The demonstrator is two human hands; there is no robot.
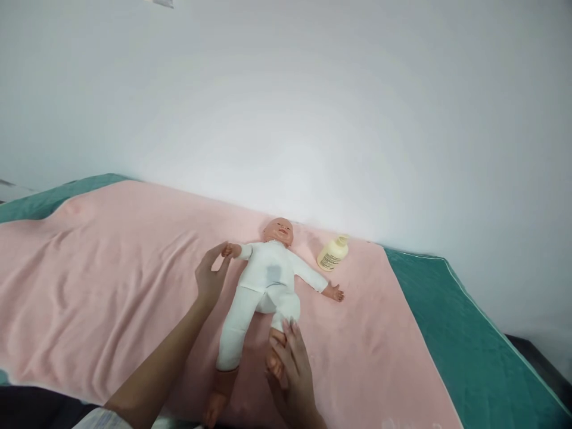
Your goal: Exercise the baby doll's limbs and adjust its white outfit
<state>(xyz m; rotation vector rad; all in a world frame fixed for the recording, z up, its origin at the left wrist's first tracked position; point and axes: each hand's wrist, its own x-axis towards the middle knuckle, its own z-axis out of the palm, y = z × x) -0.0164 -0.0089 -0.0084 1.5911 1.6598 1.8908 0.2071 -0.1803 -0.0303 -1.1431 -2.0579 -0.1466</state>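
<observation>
A baby doll (270,271) with a white cloth body lies on its back, its head toward the wall and its legs toward me. Its bare hand at the left is pinched between the thumb and fingers of my left hand (211,275). Lower down, my right hand (295,369) is closed around the doll's foot on the right, with the fingers along the lower leg and the thumb by the sole. The other arm of the doll stretches out to the right, and its other leg lies free at the left.
Beside the doll's head and outstretched arm is a pale yellow lotion bottle (333,254) with dark print. Under everything spreads a wrinkled pink blanket (370,351), over a green sheet (465,316). A plain white wall (286,107) rises directly behind.
</observation>
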